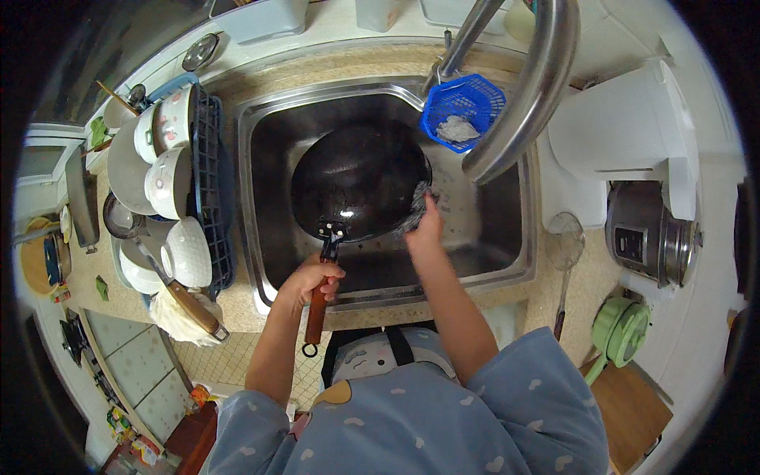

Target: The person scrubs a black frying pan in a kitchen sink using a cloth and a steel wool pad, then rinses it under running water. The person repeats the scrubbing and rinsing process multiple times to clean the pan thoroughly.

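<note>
Hands at a sink, with the clock face centred on the wok and 12 at the far side. Left hand (307, 281): closed around a reddish-brown wooden handle (316, 313) at 7 o'clock. Right hand (426, 229), slightly blurred: holding a grey curly-mesh scourer (417, 207) at the wok's rim, 4 o'clock; exact finger placement cannot be told. The large, round, black metal wok (360, 170) sits inside a rectangular stainless-steel sink (483, 247). At 2 o'clock hangs a blue plastic openwork basket (433, 115); at 9 o'clock stands a blue plastic dish rack (212, 158). Judged from this posture, good scouring calls for a firm left grip to stop the wok skidding, short overlapping strokes following the rim's curve, even pressure through the scourer, and fingertips clear of the edge.
</note>
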